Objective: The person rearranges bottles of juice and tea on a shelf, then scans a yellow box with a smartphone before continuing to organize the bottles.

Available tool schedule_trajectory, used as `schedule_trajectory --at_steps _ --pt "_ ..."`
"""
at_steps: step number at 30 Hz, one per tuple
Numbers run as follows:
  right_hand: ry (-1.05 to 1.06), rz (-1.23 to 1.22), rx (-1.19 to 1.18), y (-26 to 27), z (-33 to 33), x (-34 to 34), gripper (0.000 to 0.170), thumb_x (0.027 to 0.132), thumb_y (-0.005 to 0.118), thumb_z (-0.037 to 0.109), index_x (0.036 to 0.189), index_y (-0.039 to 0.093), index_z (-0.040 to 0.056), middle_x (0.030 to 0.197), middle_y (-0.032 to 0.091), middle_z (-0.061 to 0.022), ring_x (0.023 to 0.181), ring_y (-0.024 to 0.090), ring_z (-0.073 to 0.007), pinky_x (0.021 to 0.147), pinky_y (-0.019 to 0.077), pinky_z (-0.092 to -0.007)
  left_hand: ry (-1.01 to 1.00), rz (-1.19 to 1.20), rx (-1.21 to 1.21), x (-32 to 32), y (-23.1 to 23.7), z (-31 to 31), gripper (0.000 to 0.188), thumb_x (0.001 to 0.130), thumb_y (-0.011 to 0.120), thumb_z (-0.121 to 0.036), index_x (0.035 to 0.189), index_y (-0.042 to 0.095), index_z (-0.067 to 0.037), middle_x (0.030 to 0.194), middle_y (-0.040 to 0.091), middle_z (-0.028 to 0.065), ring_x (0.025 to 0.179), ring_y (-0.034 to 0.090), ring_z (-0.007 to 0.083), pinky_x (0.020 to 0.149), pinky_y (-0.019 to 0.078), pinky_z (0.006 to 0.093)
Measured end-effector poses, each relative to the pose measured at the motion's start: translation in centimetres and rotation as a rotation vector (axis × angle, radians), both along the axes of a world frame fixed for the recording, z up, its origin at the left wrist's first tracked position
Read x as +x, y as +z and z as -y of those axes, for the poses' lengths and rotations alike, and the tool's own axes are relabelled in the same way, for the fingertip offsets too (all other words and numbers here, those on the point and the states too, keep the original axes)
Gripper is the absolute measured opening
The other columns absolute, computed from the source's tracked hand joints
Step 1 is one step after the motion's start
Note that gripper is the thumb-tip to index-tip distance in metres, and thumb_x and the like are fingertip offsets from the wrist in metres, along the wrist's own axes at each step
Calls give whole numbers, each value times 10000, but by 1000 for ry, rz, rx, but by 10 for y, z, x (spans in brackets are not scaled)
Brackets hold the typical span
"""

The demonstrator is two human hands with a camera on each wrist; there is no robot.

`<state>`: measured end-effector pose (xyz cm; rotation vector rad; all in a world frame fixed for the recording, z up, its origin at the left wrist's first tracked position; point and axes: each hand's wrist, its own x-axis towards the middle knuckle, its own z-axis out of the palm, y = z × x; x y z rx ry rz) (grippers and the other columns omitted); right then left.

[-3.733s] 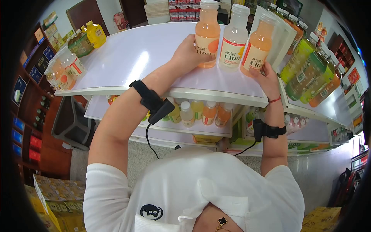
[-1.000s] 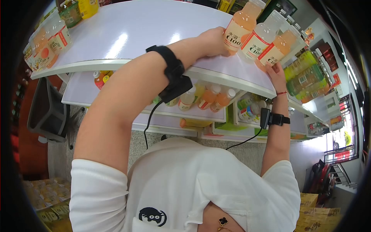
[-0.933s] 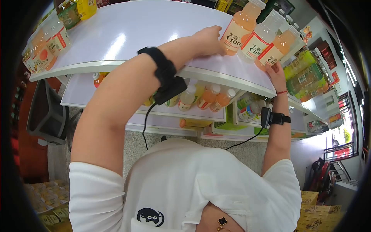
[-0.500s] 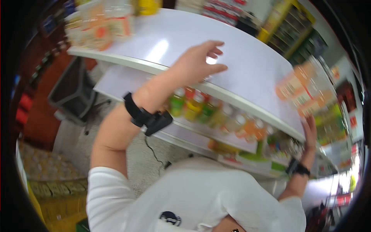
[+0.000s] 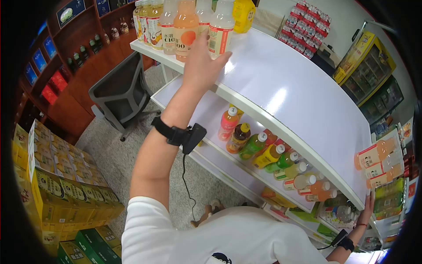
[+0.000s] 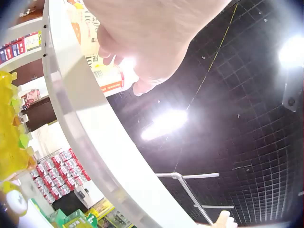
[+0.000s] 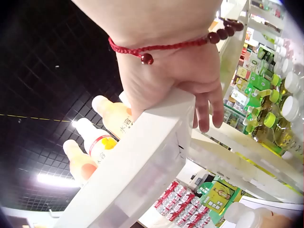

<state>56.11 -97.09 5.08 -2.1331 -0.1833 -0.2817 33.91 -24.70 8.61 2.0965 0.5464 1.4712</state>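
At the far left end of the white counter, my left hand reaches up to a cluster of bottled drinks, thumb spread away from the fingers. Its fingertips overlap a clear bottle with a red-striped label; a peach-orange bottle stands just left of them. In the left wrist view the fingers lie right at the labels. My right hand rests over the counter's right corner, fingers extended down past its edge. Close by in the right wrist view stand an orange bottle and a clear bottle.
A large yellow bottle stands behind the left cluster. Several mixed drinks line the lower shelf. A mesh office chair stands beyond the counter's left end, with stacked yellow cartons on the floor.
My left hand has left the orange bottle at the right and swung left to the other cluster. My right hand has moved off its bottle to the counter's corner. The head view has turned left.
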Motion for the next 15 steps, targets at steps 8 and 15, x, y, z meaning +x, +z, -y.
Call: schedule_trajectory --at_steps 8,15 --pt "15 -19 104 -2 -2 -1 524 943 529 269 1404 427 41 1449 399 -101 1308 378 -215 1097 263 -353 161 -156 -105 43 5 -16 806 728 778 -270 1269 368 165 1187 536 316 1141 531 380 943 452 392" --pt "-8 -19 130 1 -15 -9 528 950 524 306 1389 441 24 1451 396 -110 1309 380 -208 1092 264 -334 344 -264 -83 51 20 -10 795 717 792 -315 1219 385 148 1128 541 315 1055 564 400 901 485 389"
